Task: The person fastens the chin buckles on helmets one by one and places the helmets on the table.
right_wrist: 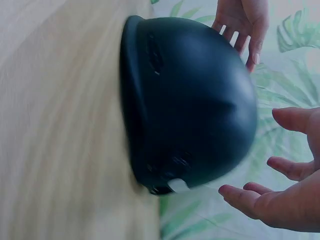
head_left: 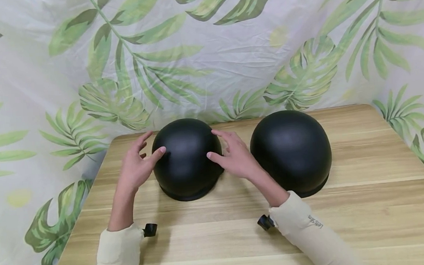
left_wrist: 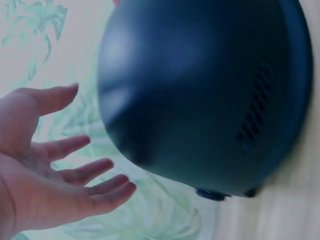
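Observation:
Two black helmets rest on the wooden table, domes up. Both hands hover around the left helmet point(head_left: 186, 163), one on each side. At its left, the left hand point(head_left: 136, 164) has its fingers spread and relaxed; the left wrist view shows a gap between those fingers and the dome point(left_wrist: 190, 90), which has a slotted vent low on its side. On the other side, the right hand point(head_left: 235, 153) stands with thumb and fingers apart, and the right wrist view shows it off the shell point(right_wrist: 195, 100). The right helmet point(head_left: 291, 151) sits beyond the right forearm, partly covered by it.
The table point(head_left: 212, 239) has wood grain and a rounded back right corner. Behind it hangs a white cloth point(head_left: 237, 65) printed with green leaves. A small black camera mount point(head_left: 150, 230) sticks out from the left sleeve, another point(head_left: 265, 222) from the right.

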Motion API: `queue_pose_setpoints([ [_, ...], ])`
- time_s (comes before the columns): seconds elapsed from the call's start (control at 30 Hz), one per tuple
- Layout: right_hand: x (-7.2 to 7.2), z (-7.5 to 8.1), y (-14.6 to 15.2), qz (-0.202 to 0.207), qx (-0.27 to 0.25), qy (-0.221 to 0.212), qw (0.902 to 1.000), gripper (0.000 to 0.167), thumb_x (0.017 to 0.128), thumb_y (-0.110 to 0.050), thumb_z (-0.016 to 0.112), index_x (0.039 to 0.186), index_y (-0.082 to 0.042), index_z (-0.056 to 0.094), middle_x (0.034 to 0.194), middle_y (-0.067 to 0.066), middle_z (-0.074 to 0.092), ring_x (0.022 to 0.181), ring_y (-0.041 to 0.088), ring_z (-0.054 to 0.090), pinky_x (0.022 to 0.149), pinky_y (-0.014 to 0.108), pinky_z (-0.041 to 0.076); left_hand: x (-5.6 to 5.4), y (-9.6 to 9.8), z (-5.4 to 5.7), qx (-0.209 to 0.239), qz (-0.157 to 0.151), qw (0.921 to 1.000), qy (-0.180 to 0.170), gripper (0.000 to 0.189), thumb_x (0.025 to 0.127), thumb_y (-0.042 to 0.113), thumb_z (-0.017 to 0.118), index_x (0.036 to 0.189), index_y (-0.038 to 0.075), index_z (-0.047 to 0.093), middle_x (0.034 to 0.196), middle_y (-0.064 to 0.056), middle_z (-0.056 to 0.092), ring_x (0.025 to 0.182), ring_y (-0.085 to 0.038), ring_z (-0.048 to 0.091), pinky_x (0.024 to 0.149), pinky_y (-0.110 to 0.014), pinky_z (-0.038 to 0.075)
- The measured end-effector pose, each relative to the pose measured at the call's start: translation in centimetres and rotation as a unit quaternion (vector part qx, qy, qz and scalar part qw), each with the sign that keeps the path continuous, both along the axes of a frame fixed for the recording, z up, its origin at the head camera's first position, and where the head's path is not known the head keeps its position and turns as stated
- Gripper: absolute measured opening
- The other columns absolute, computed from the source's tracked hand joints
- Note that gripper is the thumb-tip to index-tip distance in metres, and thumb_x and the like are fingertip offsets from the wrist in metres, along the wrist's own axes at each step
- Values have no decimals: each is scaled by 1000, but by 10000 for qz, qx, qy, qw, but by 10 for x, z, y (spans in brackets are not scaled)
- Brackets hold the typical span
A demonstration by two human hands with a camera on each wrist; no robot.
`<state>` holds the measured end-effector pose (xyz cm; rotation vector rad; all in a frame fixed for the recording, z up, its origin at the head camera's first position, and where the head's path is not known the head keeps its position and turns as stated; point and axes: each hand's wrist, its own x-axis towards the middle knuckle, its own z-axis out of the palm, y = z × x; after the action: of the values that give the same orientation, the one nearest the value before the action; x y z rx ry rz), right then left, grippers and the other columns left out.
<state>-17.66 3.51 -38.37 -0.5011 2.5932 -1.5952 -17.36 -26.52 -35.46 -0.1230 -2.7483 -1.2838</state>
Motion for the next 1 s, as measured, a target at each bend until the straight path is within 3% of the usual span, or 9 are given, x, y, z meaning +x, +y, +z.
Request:
queue_pose_setpoints([
  [0.1,3,7,15,15,-172,180,9997,70,101,-27,76,163,-15,46,166,14,43,153,34,45,120,58,47,5,9,6,-68,188,9975,672,69,102,27,76,162,9,47,166,-22,46,154,-48,42,121,-66,42],
  [0.13,4,10,21,20,-193,248,9995,70,101,-26,76,163,-14,46,167,13,42,156,33,41,121,58,46,6,12,7,-81,224,9960,866,68,102,26,77,161,8,49,164,-21,48,153,-46,44,120,-65,43],
  [0.27,10,19,46,-57,-72,469,9989,71,101,-25,77,163,-13,45,168,14,40,157,34,40,121,59,45,15,29,15,-42,216,9883,1509,62,99,19,79,155,5,56,157,-21,55,149,-39,50,116,-65,48],
  [0.4,18,25,72,-233,156,593,9978,71,102,-24,76,164,-12,43,169,15,37,157,35,39,122,57,45,23,46,21,-31,-2,9823,1871,59,98,16,79,152,2,58,154,-20,59,146,-37,54,111,-65,51],
  [0.67,36,35,115,-646,57,885,9940,64,103,-20,74,161,-12,48,168,12,40,159,32,38,125,55,41,33,73,27,57,-374,9829,1801,62,97,17,80,153,5,57,156,-16,57,146,-34,54,111,-60,52],
  [1.0,46,36,158,-1217,276,1015,9870,71,100,-18,77,163,-9,45,171,17,37,159,42,35,123,70,33,27,113,29,246,-758,9856,1492,68,101,25,77,161,10,49,162,-11,53,149,-30,52,114,-53,52],
])
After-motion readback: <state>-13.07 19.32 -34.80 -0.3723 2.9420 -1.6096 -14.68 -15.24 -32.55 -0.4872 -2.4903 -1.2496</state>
